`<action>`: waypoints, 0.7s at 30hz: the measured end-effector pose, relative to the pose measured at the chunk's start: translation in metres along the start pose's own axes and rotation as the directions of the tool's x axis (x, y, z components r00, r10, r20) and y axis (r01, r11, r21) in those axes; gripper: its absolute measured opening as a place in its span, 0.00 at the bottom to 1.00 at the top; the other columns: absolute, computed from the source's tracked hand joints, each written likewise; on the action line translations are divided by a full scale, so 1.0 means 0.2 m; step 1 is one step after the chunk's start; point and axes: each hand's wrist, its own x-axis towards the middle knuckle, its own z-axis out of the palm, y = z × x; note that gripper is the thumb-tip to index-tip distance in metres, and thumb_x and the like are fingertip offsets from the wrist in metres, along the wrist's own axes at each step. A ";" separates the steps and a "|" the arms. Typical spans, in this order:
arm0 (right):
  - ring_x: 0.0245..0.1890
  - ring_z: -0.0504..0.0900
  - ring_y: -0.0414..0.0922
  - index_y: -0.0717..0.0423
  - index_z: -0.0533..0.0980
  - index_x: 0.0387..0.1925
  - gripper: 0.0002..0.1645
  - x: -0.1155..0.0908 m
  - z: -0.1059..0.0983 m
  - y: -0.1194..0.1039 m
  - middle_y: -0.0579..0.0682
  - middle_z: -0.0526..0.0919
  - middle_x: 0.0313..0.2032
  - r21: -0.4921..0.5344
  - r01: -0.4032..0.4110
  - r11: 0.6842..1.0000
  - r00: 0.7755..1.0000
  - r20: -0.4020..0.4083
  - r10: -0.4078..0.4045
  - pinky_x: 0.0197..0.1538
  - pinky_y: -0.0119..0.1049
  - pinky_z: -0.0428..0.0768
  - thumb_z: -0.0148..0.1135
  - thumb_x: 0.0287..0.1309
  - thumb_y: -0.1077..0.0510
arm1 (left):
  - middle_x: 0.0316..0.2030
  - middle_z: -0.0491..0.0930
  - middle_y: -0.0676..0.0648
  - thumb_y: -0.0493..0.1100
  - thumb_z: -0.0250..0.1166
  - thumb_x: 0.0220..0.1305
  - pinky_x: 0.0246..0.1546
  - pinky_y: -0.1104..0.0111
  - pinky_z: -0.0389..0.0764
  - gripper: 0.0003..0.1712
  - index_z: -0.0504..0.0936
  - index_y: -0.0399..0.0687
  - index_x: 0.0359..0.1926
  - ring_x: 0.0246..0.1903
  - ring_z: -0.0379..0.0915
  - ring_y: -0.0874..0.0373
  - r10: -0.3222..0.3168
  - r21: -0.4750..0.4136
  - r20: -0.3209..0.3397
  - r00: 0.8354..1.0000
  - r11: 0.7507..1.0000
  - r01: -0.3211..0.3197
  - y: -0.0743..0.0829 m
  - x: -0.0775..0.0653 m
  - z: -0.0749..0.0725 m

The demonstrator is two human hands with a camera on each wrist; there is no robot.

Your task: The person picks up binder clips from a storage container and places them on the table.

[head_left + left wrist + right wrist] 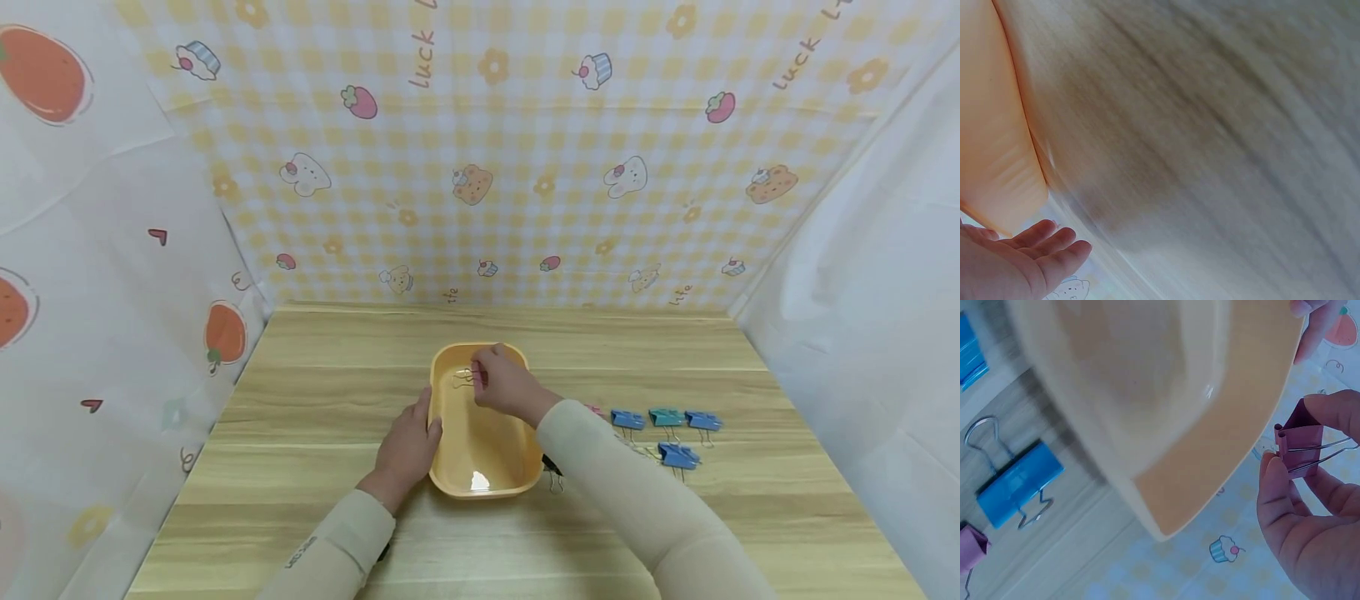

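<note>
A pale orange plastic basin (480, 493) stands on the wooden table. My left hand (408, 446) holds its left side, thumb at the rim and fingers along the outer wall; the left wrist view shows those fingers (1060, 247) fairly straight beside the basin. Over the basin's far part, my right hand (504, 383) pinches a pink binder clip (1300, 440) between thumb and fingers. The clip's wire handles point back toward the palm in the right wrist view.
Right of the basin lie several binder clips: a teal one (666, 417), blue ones (678, 456), and a black one (551, 465) close to the basin's wall. My right sleeve (622, 475) partly covers this group. A patterned cloth (495, 167) hangs behind the table.
</note>
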 end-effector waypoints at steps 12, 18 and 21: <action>0.41 0.73 0.44 0.60 0.73 0.40 0.11 -0.05 -0.05 0.08 0.54 0.69 0.44 0.040 0.048 0.998 0.999 -0.024 -0.047 0.43 0.31 0.78 0.61 0.53 0.68 | 0.60 0.70 0.31 0.47 0.48 0.73 0.49 0.44 0.75 0.33 0.52 0.43 0.75 0.57 0.70 0.35 0.005 0.003 -0.005 1.000 1.000 -0.005 -0.01 0.00 0.01; 0.43 0.74 0.45 0.63 0.73 0.49 0.19 -0.09 -0.08 0.11 0.55 0.69 0.47 0.047 0.048 0.998 0.999 -0.015 -0.047 0.45 0.31 0.79 0.61 0.53 0.68 | 0.60 0.70 0.31 0.47 0.48 0.73 0.48 0.44 0.76 0.33 0.52 0.43 0.74 0.56 0.70 0.36 0.004 0.005 -0.006 1.000 1.000 -0.004 -0.01 0.01 0.02; 0.44 0.75 0.46 0.64 0.72 0.51 0.21 -0.11 -0.10 0.12 0.57 0.69 0.48 0.044 0.060 0.997 0.998 -0.018 -0.059 0.45 0.31 0.79 0.61 0.53 0.69 | 0.61 0.69 0.31 0.48 0.47 0.73 0.50 0.44 0.75 0.34 0.51 0.43 0.75 0.57 0.70 0.36 -0.001 0.006 -0.002 1.000 1.000 0.001 -0.02 0.01 0.02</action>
